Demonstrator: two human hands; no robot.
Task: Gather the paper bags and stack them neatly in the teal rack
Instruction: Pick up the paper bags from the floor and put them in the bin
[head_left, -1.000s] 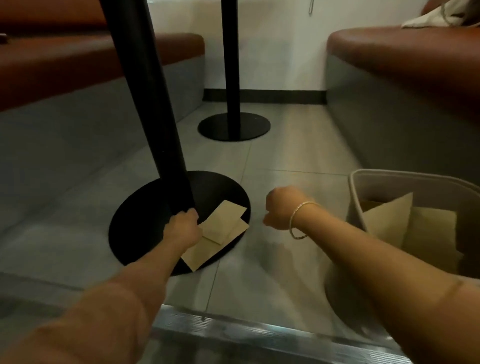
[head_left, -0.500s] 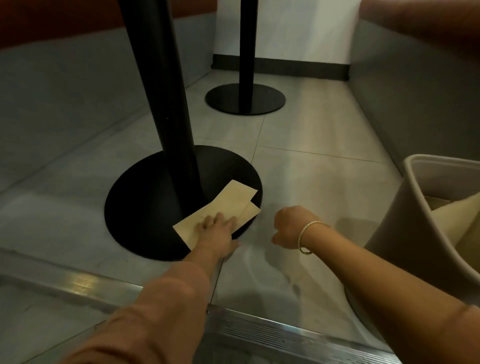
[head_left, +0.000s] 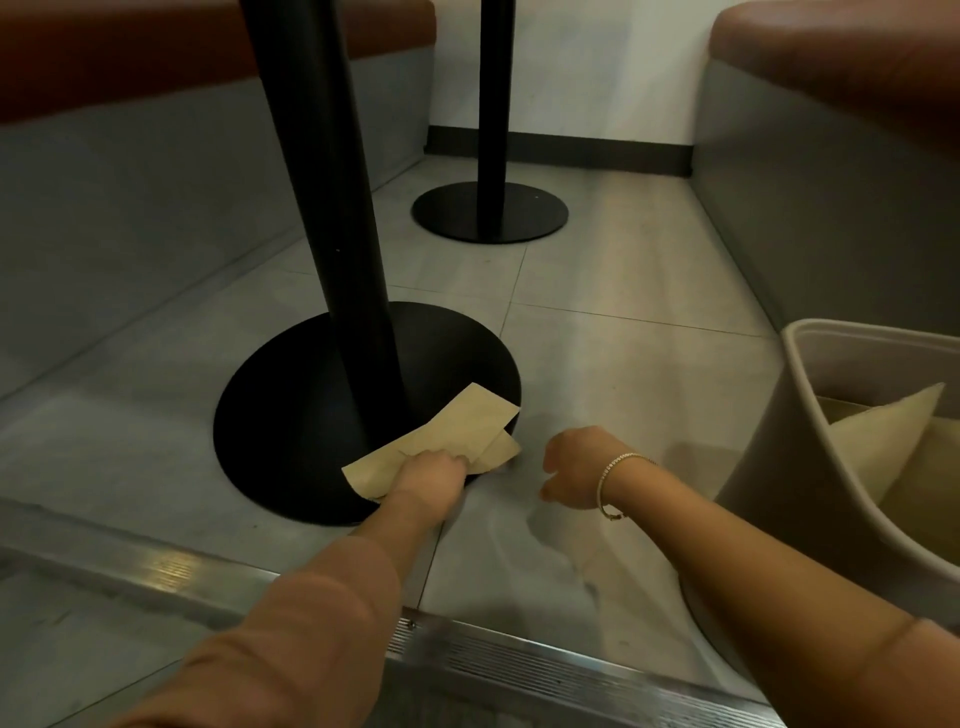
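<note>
We've got the left hand (head_left: 434, 470) down on the black table base (head_left: 291, 410), fingers curled around two tan paper bags (head_left: 457, 431) (no print we can read). Right hand (head_left: 571, 470) hovers nearby, fingers loosely curled, holding nothing. Far right, the bin (head_left: 769, 467) holds more bags (head_left: 883, 431).

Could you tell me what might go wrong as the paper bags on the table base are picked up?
The left hand grips only the near end of the overlapping paper bags, so the lower one could slip out and stay on the black table base. Lifting them by one end may also crease them. The bin on the right already holds bags lying at angles, so new ones may not stack neatly.
</note>
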